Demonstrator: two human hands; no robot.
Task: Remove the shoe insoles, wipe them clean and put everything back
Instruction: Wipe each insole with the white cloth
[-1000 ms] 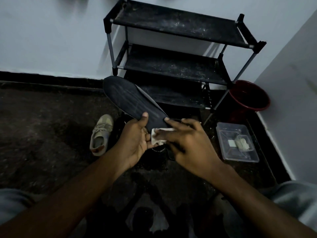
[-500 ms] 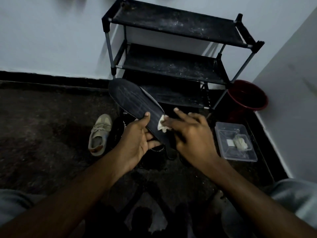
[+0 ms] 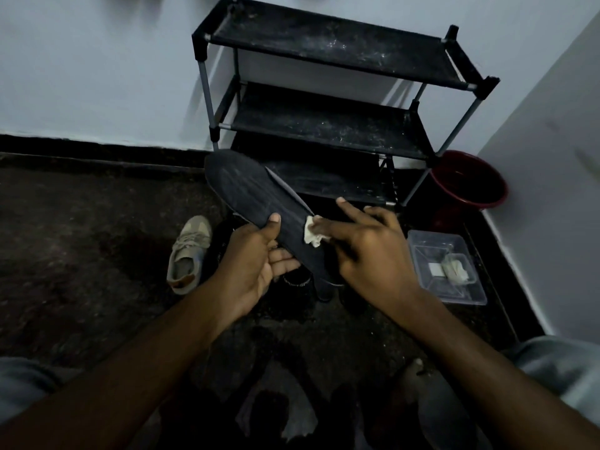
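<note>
1. My left hand [image 3: 256, 264] pinches the long black foam insole [image 3: 250, 193] near its heel end, thumb flat on top and fingers curled underneath.
2. My right hand [image 3: 367, 251] holds a small crumpled white cloth [image 3: 312, 234] pinned against the insole's right edge. The index finger sticks out straight and free towards 11 o'clock. I cannot tell how the fingers under the cloth lie.
3. The insole is held in the air between both hands, tilted, its toe pointing to 10 o'clock.
4. Directly below the hands sits a dark shoe [image 3: 297, 282], too dim to make out well.
5. At 9 o'clock from my left hand, a beige laced sneaker [image 3: 188, 254] lies on the dark speckled floor [image 3: 81, 238].
6. At 3 o'clock from my right hand stands a clear plastic box [image 3: 431, 251] with pale scraps inside.
7. At 12 o'clock stands a black three-tier shoe rack [image 3: 324, 125] against the pale wall, its shelves dusty.
8. At 2 o'clock, beside the rack's right leg, sits a round dark red bucket [image 3: 467, 180].
</note>
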